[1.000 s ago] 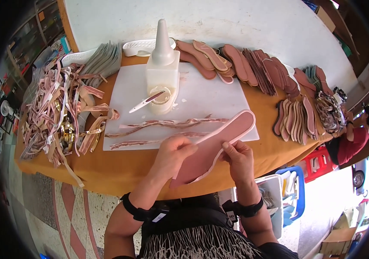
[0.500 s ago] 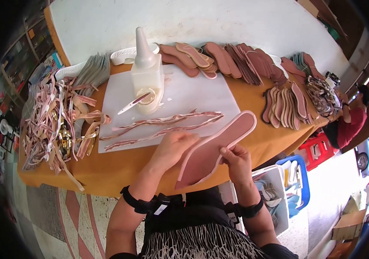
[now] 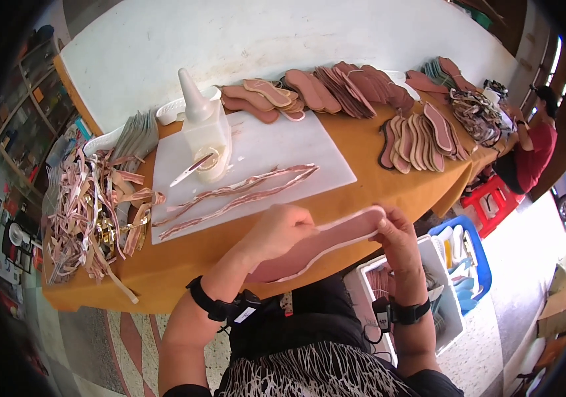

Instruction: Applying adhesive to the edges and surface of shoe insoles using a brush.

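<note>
A brownish-pink shoe insole [image 3: 296,255] with a pale trim round its edge is held above the table's front edge. My right hand [image 3: 399,239] pinches its rounded end, thumb on top. My left hand [image 3: 282,230] is closed at its far edge, fingertips partly hidden. Beyond lies a white sheet [image 3: 296,142] with thin pink-and-white strips [image 3: 256,193] on it. On the same sheet stands a white plastic glue container [image 3: 200,129] with a cone-shaped top. A white-handled tool [image 3: 187,172] rests in its round opening.
A tangled heap of strips [image 3: 91,205] fills the left of the orange-covered table [image 3: 369,192]. Several insole stacks [image 3: 346,89] line the back and right. Crates, one white [image 3: 452,324] and one blue [image 3: 478,264], stand at the right. A person in red [image 3: 536,152] sits at the far right.
The insole has swung flatter, its rounded end moving down. My right hand has shifted from its middle to that end. My left hand has moved slightly right and down along the edge.
</note>
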### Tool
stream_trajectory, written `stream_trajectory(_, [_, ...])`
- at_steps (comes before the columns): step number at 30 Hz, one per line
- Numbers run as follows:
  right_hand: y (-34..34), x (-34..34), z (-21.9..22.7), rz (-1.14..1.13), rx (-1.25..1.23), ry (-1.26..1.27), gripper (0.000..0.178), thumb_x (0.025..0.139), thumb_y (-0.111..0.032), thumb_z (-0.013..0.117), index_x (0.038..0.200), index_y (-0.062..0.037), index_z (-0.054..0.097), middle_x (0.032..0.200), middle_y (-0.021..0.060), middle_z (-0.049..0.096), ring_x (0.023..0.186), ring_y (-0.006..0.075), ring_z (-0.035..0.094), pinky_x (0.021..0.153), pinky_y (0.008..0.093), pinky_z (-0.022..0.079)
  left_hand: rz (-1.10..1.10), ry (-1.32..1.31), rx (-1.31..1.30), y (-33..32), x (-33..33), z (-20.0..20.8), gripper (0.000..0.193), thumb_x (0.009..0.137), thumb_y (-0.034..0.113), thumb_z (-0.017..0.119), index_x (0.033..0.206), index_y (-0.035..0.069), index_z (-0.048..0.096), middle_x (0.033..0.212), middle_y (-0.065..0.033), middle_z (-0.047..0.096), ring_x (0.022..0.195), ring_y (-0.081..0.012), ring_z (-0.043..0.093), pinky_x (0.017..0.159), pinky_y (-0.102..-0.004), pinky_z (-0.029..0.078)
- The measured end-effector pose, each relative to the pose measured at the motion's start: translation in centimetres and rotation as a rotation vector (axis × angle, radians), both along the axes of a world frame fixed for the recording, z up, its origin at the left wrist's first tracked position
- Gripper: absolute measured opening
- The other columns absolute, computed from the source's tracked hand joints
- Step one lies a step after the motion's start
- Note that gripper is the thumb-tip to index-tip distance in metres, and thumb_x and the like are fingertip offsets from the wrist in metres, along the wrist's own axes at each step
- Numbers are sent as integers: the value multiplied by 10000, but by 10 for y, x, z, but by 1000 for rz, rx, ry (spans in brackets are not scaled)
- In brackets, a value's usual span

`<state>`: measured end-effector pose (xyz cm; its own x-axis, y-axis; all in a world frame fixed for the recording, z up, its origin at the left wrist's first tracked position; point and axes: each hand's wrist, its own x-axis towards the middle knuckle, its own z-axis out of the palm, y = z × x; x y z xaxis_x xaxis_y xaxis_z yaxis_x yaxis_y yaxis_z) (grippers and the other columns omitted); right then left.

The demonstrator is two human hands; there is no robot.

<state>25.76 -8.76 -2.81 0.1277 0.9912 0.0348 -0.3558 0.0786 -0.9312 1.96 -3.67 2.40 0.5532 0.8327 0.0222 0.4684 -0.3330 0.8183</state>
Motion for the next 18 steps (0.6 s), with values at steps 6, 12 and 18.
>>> stream_trajectory(6, [-7, -1, -1, 160, 1, -300, 168, 822, -176, 612, 903, -29, 622, 753, -22, 575, 694, 54, 503, 638, 192, 395, -130, 28, 175, -6, -2, -2, 131, 760, 115, 628, 738, -11, 601, 639, -56, 556, 599, -120, 500, 554, -259, 403])
stream_trajectory(12, [-3, -7, -2, -210, 5, -16, 194, 862, -180, 548, 849, 6, 603, 721, -2, 571, 644, 66, 503, 607, 194, 391, 338, -208, 570, 8, -19, -9, 297, 755, 159, 657, 994, 6, 569, 883, -70, 562, 734, -127, 526, 633, -256, 436])
stream_trajectory(18, [6, -17, -9, -148, 84, 158, 205, 899, -165, 483, 948, 9, 580, 901, 53, 609, 818, 109, 565, 755, 223, 430, 520, -473, 243, 0, -43, -23, 489, 798, 191, 640, 1201, 6, 433, 930, -47, 540, 848, -115, 513, 711, -251, 430])
